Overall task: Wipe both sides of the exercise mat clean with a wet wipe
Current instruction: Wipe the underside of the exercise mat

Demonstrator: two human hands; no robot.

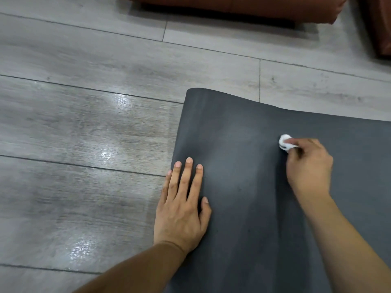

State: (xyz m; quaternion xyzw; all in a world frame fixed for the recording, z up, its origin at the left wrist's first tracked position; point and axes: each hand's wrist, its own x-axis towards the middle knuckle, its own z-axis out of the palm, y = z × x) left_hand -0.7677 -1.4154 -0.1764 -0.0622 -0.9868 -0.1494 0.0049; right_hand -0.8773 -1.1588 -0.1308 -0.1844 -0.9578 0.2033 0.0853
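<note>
- Left hand nearest, flat on the mat's left edge, fingers straight and slightly spread, palm down, little finger just over the border by the floor.
- Mat: dark grey, spread on grey plank floor, far left corner rounded, running out of view to the right and bottom.
- Right hand further up the mat, fingers curled, pinching a balled white wipe against the mat surface.
- Brown sofa along the top edge, well apart from the mat.

Grey wood-plank floor, glossy light patches; brown sofa at far edge.
</note>
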